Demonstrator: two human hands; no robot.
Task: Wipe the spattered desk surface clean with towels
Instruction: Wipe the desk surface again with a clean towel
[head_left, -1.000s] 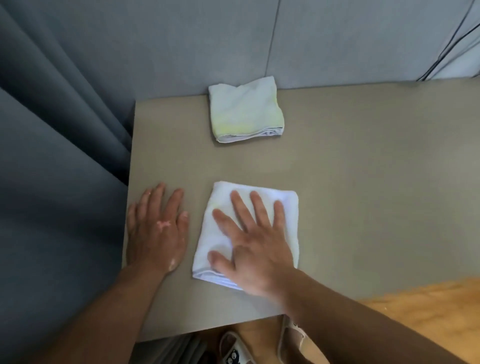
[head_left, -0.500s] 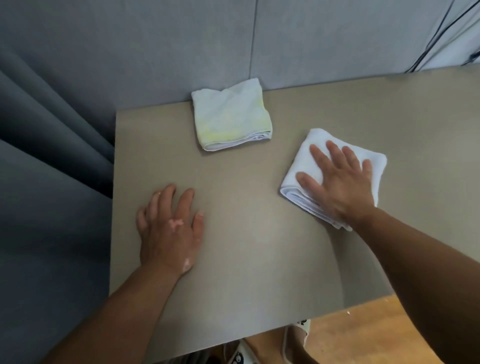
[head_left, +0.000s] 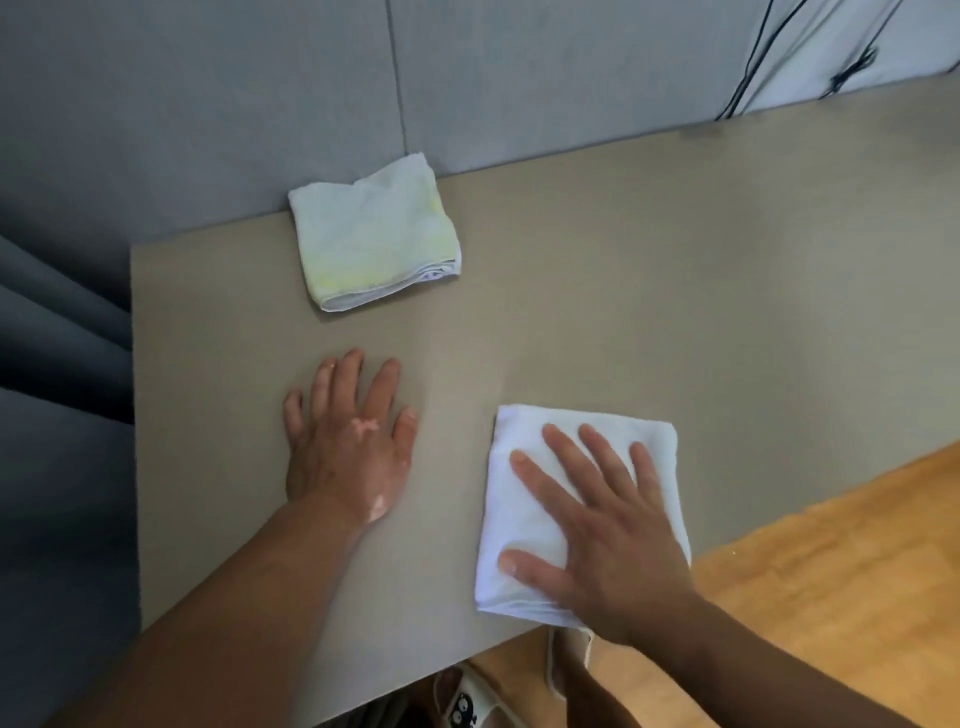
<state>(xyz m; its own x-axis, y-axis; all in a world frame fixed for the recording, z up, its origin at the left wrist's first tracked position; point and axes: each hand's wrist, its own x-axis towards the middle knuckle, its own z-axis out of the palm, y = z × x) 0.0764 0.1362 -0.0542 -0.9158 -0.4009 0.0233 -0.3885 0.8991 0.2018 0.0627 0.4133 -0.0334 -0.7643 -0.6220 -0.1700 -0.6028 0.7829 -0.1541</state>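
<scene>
The fingers (head_left: 566, 457) of the right hand (head_left: 608, 525) were spread flat, pressed on a folded white towel (head_left: 519, 519) at the near edge of the desk (head_left: 675, 286). The left hand (head_left: 348, 441) was laid flat, fingers apart, on bare desk. A yellow-stained towel (head_left: 374, 239) was left at the far edge. The white towel could be pushed off the near edge by an overlong stroke.

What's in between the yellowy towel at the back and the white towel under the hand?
Nothing, just bare desk. In the head view, the stretch from the yellow-stained towel to the white towel under the right hand is empty tabletop.
</scene>
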